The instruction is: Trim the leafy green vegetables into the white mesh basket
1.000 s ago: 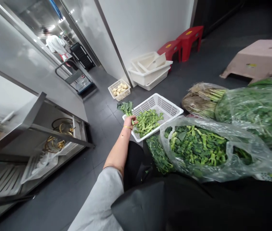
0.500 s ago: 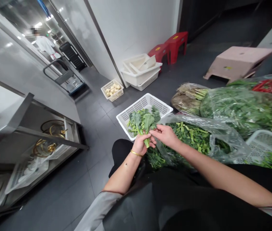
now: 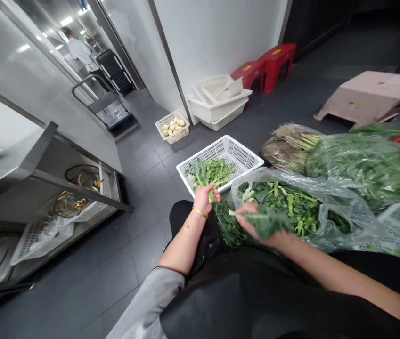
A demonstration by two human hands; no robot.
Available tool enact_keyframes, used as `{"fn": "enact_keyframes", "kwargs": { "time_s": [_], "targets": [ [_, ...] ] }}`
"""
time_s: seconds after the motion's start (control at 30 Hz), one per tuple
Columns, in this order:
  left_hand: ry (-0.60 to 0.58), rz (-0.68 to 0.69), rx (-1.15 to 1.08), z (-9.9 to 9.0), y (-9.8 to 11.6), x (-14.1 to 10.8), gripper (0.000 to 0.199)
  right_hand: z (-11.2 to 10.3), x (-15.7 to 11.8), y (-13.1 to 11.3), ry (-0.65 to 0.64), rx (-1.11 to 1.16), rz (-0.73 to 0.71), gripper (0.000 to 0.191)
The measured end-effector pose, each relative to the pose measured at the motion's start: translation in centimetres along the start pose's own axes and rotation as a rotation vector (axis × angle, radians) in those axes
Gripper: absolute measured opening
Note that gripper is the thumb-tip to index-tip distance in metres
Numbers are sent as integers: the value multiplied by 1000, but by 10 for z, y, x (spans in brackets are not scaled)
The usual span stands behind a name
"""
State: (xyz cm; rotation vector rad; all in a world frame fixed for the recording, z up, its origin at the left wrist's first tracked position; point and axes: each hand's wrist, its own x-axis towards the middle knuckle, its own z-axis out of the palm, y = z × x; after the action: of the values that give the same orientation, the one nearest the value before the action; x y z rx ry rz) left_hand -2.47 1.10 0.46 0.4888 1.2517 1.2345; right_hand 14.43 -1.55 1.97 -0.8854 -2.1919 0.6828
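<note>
1. left hand has its fingers wrapped round a leafy stalk, leaves hanging out over the white basket.
2. right hand is kinda blurry, but it's holding a loose leaf near the open plastic bag.
3. picked stems lie in the basket's left part, basket's on the floor.
4. more greens in the bag, right beside the basket.

The leafy stalks are two-toned green, their basket white, the bracelet yellow.
</note>
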Motion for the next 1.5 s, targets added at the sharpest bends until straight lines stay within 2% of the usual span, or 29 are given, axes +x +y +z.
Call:
{"fn": "enact_keyframes", "kwargs": {
  "time_s": [0.07, 0.17, 0.23, 0.3, 0.4, 0.53, 0.6, 0.67, 0.7, 0.73, 0.77, 0.87, 0.93, 1.0, 1.1, 1.17, 1.23, 1.33, 1.4, 1.43, 1.5],
  "targets": [
    [-53, 93, 119, 3, -7, -7, 18, -4, 11, 9, 11, 146, 213, 25],
    [-222, 151, 207, 12, -18, -26, 27, -3, 33, 27, -14, 497, 525, 33],
    [-282, 160, 177, 16, -17, -35, 32, 0, 42, 38, -8, 700, 578, 41],
    [-278, 161, 125, 16, -13, -39, 37, 3, 44, 44, 45, 805, 578, 44],
    [-214, 198, 64, 15, -11, -38, 41, 5, 42, 46, 185, 712, 528, 40],
    [-165, 235, 27, 21, -17, -32, 41, 3, 39, 32, 175, 356, 438, 35],
    [-93, 264, -38, 23, -18, -28, 38, 5, 33, 19, 163, 136, 264, 32],
    [-33, 274, -92, 22, -15, -24, 35, 10, 25, 9, 107, 13, -3, 26],
    [-20, 273, -110, 21, -14, -23, 35, 13, 22, 7, 75, -9, -90, 23],
    [-28, 263, -123, 19, -12, -23, 35, 14, 21, 8, 65, -21, -107, 21],
    [-56, 249, -134, 16, -11, -23, 36, 14, 22, 13, 84, -39, -53, 20],
    [-157, 226, -158, 14, -12, -30, 38, 6, 39, 33, 182, -134, 230, 19],
    [-175, 215, -135, 15, -16, -35, 39, -1, 51, 41, 166, -227, 274, 19],
    [-125, 211, -108, 18, -18, -37, 39, -3, 53, 36, 107, -327, 222, 18],
    [-27, 205, -96, 16, -17, -33, 38, 5, 36, 15, -79, -346, -22, 18],
    [-3, 204, -118, 11, -14, -29, 36, 14, 19, 4, -230, -314, -116, 21],
    [14, 234, -145, 6, -11, -26, 33, 19, 6, 1, -385, -346, -55, 24],
    [56, 283, -148, 1, -11, -25, 32, 11, 10, 10, -594, -409, 82, 45],
    [77, 300, -120, 3, -15, -26, 31, -1, 26, 17, -579, -318, 195, 44],
    [89, 322, -107, 4, -18, -27, 31, -8, 36, 20, -522, -231, 278, 42],
    [94, 372, -86, 9, -23, -30, 34, -16, 54, 23, -358, -74, 439, 51]
  ]
}}
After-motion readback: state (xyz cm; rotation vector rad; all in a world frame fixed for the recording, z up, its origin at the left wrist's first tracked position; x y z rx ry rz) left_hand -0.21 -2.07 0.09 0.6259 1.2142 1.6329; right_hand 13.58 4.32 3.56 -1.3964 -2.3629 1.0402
